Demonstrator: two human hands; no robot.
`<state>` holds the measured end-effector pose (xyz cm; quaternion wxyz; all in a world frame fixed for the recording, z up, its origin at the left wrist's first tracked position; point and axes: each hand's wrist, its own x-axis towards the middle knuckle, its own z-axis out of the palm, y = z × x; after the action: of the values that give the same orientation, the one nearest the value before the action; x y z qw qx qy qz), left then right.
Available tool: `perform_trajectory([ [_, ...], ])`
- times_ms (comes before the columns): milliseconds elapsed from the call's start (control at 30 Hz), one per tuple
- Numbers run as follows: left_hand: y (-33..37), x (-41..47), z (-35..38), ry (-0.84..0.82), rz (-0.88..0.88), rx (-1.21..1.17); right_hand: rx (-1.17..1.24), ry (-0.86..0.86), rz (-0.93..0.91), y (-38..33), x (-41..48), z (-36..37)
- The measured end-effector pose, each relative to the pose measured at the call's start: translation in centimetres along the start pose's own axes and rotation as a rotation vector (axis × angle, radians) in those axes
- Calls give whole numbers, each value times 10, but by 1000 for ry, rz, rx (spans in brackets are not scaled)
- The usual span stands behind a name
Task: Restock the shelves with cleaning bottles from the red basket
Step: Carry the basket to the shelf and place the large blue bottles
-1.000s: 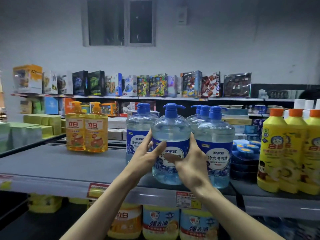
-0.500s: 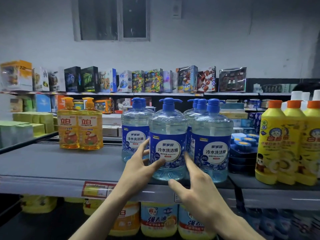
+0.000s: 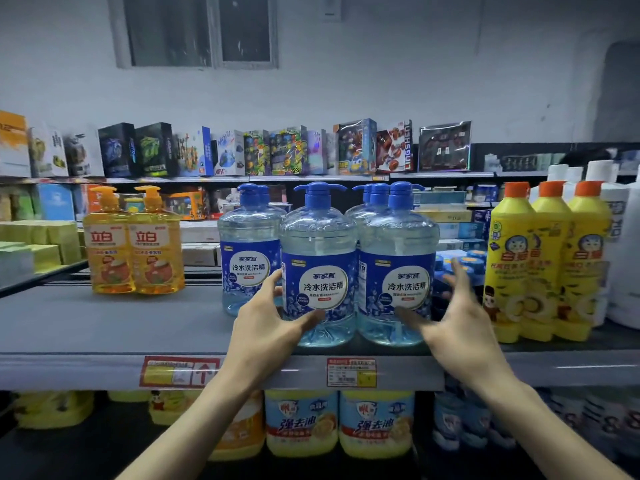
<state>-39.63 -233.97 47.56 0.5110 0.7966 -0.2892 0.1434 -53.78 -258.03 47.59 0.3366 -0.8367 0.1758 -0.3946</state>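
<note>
Several blue-capped bottles (image 3: pixel 398 237) stand on the shelf (image 3: pixel 86 327), restocking seemingly well along: left hand (image 3: pixel 266 320) grips the front middle bottle (image 3: pixel 318 244), right hand (image 3: pixel 457 317) spread empty to its right.

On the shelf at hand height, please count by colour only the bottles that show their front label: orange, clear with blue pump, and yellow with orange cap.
Orange pump bottles: 2
Clear bottles with blue pumps: 3 (those half hidden behind are not counted)
Yellow bottles with orange caps: 3
Total: 8
</note>
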Motion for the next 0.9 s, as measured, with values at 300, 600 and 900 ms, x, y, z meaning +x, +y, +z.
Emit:
perform_trajectory([
  [300,-7,5,-5,-80,47,3,-5,45,-22,2,5,26],
  [600,-24,2,4,36,100,72,5,63,-62,9,6,29],
  [900,-13,-3,1,-5,63,122,-88,-12,1,4,6,25],
])
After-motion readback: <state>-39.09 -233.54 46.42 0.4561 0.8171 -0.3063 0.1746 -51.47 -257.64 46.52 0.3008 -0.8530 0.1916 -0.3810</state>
